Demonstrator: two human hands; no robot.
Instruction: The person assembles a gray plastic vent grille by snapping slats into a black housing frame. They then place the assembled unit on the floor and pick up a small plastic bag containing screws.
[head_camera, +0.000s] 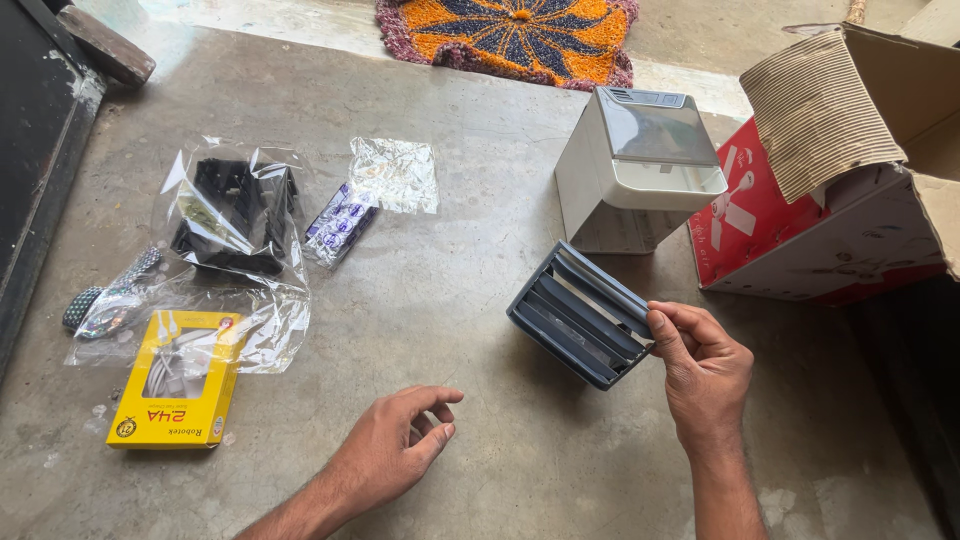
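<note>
On a bare concrete floor (480, 250), near the middle of the scene, a person's right hand (703, 368) is pinching the near right corner of a blue-grey slatted grille panel (582, 314), thumb and fingers clamped on its edge, tilting it so that its far left end is resting on or hanging just over the floor. The left hand (395, 447) is lying to the near left, fingers loosely curled and apart, holding nothing, well apart from the panel. Just beyond the panel a white box-shaped cooler unit (632, 170) is standing upright, and to its right a red and white cardboard box (830, 200) is lying with its flaps open.

With only one corner gripped, the panel looks likely to twist or slip from the fingers and knock against the concrete; thin slats of that kind could bend or crack under such a fall. Swinging it further could also bump it into the white unit close behind. On the far left, clear plastic bags (235, 240) holding black parts and a yellow retail pack (178, 378) are lying loose, where small pieces could be scattered or lost.
</note>
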